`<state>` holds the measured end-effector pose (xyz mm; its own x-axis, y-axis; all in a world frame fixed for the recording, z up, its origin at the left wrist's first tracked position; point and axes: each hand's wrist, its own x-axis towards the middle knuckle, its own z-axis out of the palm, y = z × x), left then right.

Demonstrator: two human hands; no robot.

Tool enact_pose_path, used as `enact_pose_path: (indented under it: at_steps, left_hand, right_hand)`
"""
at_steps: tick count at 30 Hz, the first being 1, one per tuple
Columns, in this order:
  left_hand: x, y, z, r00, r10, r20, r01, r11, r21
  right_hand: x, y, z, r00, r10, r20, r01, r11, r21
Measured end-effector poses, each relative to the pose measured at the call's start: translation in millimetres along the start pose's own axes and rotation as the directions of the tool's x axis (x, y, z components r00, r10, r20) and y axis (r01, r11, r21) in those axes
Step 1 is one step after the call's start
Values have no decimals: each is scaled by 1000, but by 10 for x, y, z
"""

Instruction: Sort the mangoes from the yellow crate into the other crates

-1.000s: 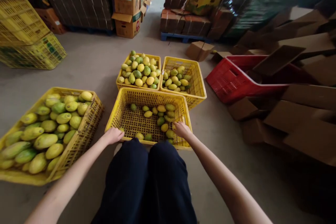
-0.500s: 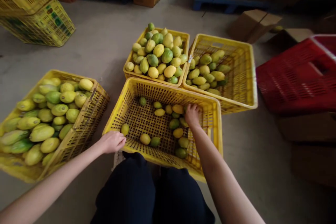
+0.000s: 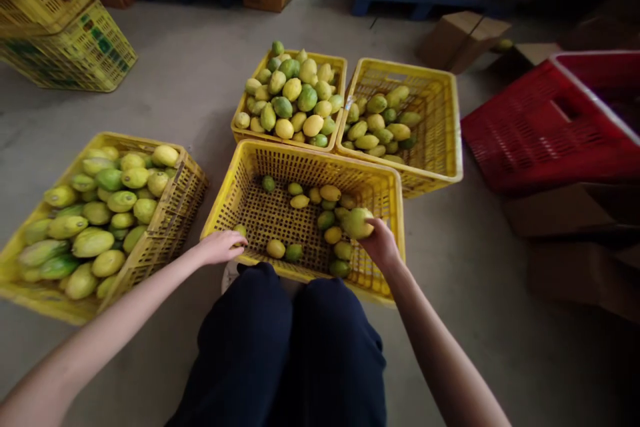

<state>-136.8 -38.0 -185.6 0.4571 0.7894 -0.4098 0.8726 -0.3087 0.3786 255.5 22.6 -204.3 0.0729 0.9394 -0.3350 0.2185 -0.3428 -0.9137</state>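
My right hand (image 3: 381,240) holds a large pale-green lemon (image 3: 356,223) above the right side of the yellow crate (image 3: 320,155) in front of my knees. Over that crate's near left rim reaches my left hand (image 3: 223,247), its fingers curled against a lemon (image 3: 240,231) and covering its lower part. Several smaller yellow and green lemons lie on the crate floor, mostly in a cluster (image 3: 330,193) on the right. A yellow lemon (image 3: 275,249) and a green one (image 3: 294,253) rest near the front wall.
A heaped crate of lemons (image 3: 235,127) and a partly filled one (image 3: 457,127) stand behind. Another full crate (image 3: 185,213) is at my left. A red crate (image 3: 520,127) and cardboard boxes (image 3: 555,213) sit to the right; stacked yellow crates (image 3: 107,57) at the far left.
My right hand has come up and nearer from the crate's right side with the large lemon in it. The left hand has shifted inward from the rim, onto the lemon there.
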Motion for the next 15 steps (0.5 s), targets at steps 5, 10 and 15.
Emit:
enact_pose_path:
  at_steps: [5,10,15]
  left_hand:
    - [604,233,-130,995,48,86,-55,995,81]
    - [1626,746,-346,992,127,28,-130,964,234]
    - [2580,1126,-327,987,158,-1,-153,960,236]
  right_hand:
    - [-714,105,-129,984,0,-179,-38,977,-210]
    - [-951,245,6,971,-228,-78,108,702,-704]
    - [-969,327,60,946,-310,-94,120,605,-787]
